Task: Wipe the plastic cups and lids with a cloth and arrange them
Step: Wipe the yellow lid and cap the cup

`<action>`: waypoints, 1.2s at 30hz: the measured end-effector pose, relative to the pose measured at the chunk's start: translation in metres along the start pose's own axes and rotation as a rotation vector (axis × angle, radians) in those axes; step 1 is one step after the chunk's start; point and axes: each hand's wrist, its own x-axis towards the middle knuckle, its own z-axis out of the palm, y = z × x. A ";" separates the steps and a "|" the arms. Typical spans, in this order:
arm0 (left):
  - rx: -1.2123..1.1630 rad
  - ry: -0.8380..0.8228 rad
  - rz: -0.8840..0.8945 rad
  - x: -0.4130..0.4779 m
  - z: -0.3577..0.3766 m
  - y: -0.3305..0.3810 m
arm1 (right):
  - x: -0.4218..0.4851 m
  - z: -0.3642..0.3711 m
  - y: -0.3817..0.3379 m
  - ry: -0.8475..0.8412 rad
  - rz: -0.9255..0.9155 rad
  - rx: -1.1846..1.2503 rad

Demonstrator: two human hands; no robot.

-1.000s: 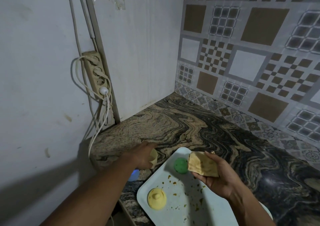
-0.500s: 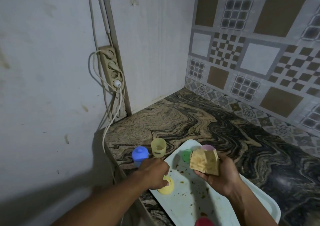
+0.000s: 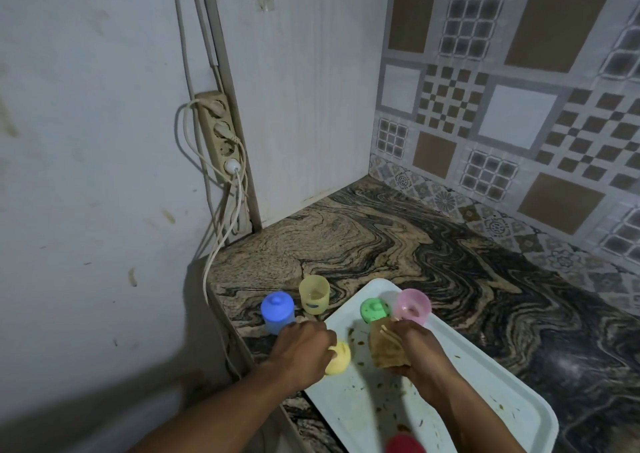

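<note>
Over the white tray, your left hand curls around the yellow lid; your right hand clutches the folded cloth (fingers closed).

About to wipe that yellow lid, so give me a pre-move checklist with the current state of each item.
1. Left hand has the yellow lid: ok.
2. Right hand holds the cloth: ok.
3. Yellow cup upright on the counter, open for its lid: ok.
4. Blue cup already lidded: ok.
5. Tray clean: not ok, crumbs and smears.
6. Lid underside clean: cannot tell.
</note>
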 end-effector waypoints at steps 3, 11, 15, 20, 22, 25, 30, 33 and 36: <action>-0.048 0.115 0.095 0.002 -0.004 -0.002 | 0.002 0.016 -0.002 0.009 -0.092 -0.041; 0.010 0.573 0.264 0.017 -0.021 0.006 | -0.002 0.042 -0.016 0.021 -0.315 -0.146; -0.017 0.621 0.223 0.018 -0.029 0.012 | -0.001 0.047 -0.015 0.076 -0.317 0.007; -0.316 0.559 -0.078 0.024 -0.039 0.039 | 0.001 0.057 0.004 0.171 -0.282 0.259; -0.481 0.517 -0.273 0.026 -0.038 0.052 | -0.001 0.058 0.008 0.206 -0.303 0.276; -0.618 0.431 -0.478 0.027 -0.041 0.066 | 0.001 0.051 0.009 0.230 -0.337 0.239; -0.762 0.462 -0.513 0.029 -0.059 0.042 | -0.002 0.019 -0.004 -0.131 -0.313 0.277; -1.052 0.271 -0.502 0.036 -0.079 0.012 | -0.009 -0.003 -0.018 -0.376 -0.220 0.250; -1.142 -0.100 -0.371 0.036 -0.095 0.008 | -0.009 -0.015 -0.030 -0.534 -0.132 0.226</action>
